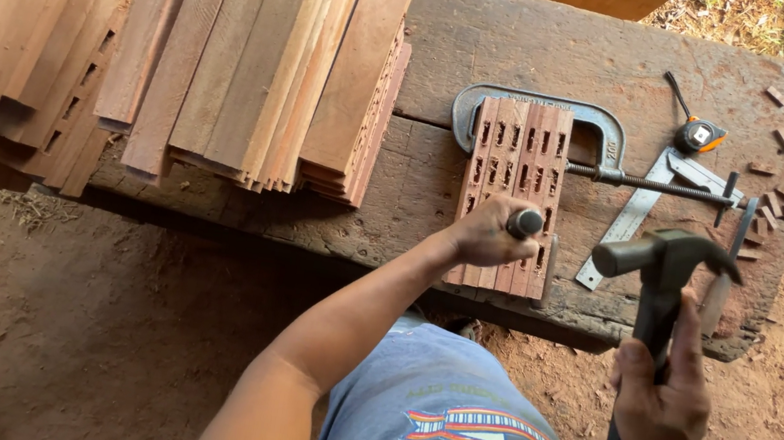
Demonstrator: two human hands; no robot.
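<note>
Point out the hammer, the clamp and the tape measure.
hammer (666,258): head view, on its dark metal head.
clamp (539,101): head view, on the top bar of its frame.
tape measure (700,136): head view, on its orange and black case.

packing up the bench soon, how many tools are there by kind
hammer: 1, in the right hand
chisel: 1, in the left hand
clamp: 1, around the slotted boards
tape measure: 1
square: 1
total: 5 tools
</note>
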